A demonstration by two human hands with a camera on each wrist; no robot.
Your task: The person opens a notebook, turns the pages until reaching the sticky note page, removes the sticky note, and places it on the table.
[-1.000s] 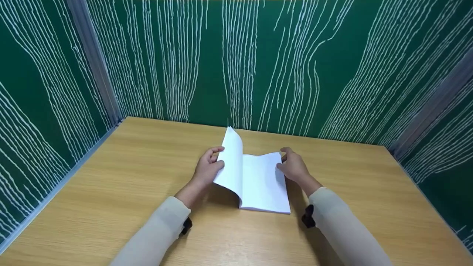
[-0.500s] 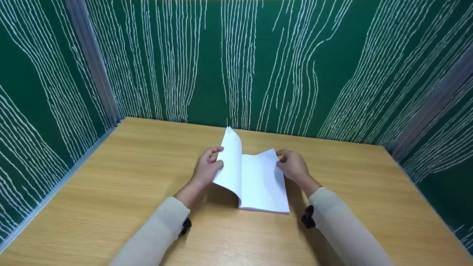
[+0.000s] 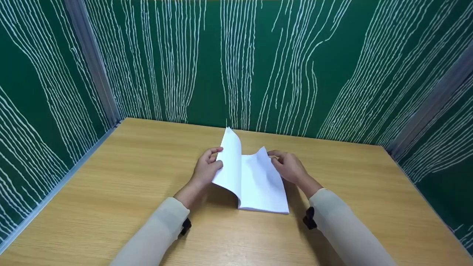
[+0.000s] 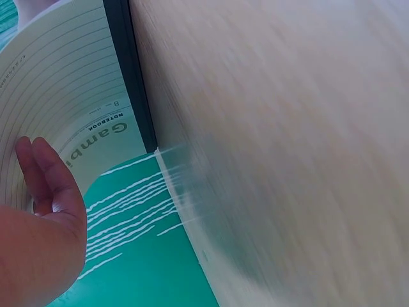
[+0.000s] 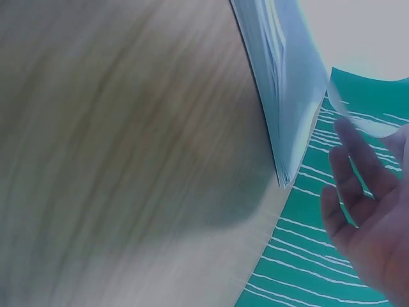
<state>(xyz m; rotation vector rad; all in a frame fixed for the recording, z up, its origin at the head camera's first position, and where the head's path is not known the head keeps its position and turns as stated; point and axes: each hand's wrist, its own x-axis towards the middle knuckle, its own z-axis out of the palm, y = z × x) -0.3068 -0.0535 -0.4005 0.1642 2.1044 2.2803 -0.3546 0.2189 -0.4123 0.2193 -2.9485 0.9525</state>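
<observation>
A notebook (image 3: 260, 188) lies open on the table, its visible pages white in the head view. My left hand (image 3: 205, 170) grips the outer edge of the raised left part (image 3: 230, 162), thumb on the page side. In the left wrist view the cover (image 4: 64, 70) curves outward, ruled, with "NOTEBOOK" printed on it, beside a dark spine (image 4: 131, 77). My right hand (image 3: 292, 169) pinches a page (image 3: 263, 157) near its top outer corner, which is lifted and curls leftward. In the right wrist view the page stack (image 5: 275, 83) stands beside the right fingers (image 5: 348, 173).
The wooden table (image 3: 147, 155) extends around the notebook on all sides. Green panels (image 3: 210, 74) with white wavy lines stand behind it and at both sides, joined by grey posts (image 3: 92, 59). A dark strap piece (image 3: 309, 218) sits at the right sleeve.
The right hand has moved slightly left, and the top outer corner of the page has lifted and bent leftward with it. The left hand holds its part in the same place.
</observation>
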